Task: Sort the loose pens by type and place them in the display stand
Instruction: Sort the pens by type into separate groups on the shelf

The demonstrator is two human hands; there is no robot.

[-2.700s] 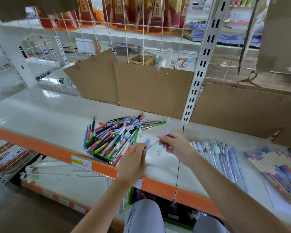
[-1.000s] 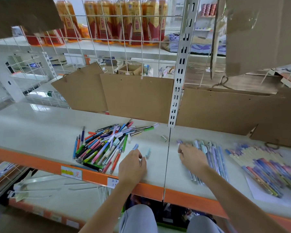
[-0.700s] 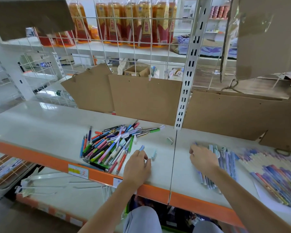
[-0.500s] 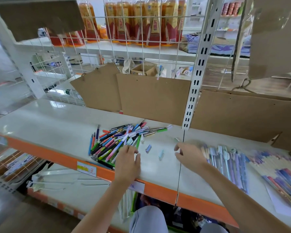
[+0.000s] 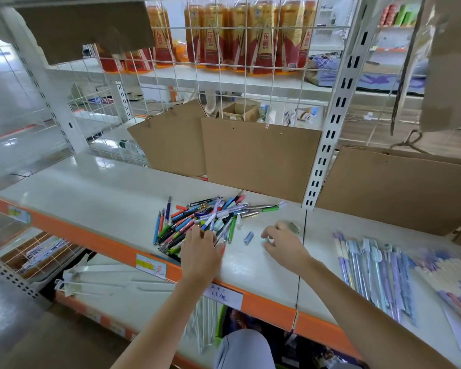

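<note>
Pile of loose pens (image 5: 202, 222) sits on the white shelf (image 5: 96, 193), mixed colours, all crossed over each other. Left hand (image 5: 201, 249) is palm-down on the near edge of the pile, fingers spread fairly wide and touching pens; can't tell if any pen is actually gripped. Right hand (image 5: 282, 242) is just right of the pile, fingers curled in narrow around something small and pale — too small to say what it is. A loose blue cap (image 5: 248, 237) lies on the shelf between the two hands, right of the pile, touching neither hand. A second small pale piece (image 5: 293, 227) lies just beyond the right hand. Well right of the pile, a row of sorted pastel pens (image 5: 375, 272) lies side by side, and further right a second sorted batch (image 5: 453, 278), blurred. Brown cardboard panels (image 5: 258, 158) stand against the wire grid (image 5: 224, 62) behind the pile. Orange shelf edge (image 5: 104, 242) runs in front of the pile, with a price label (image 5: 151, 267) on it.
</note>
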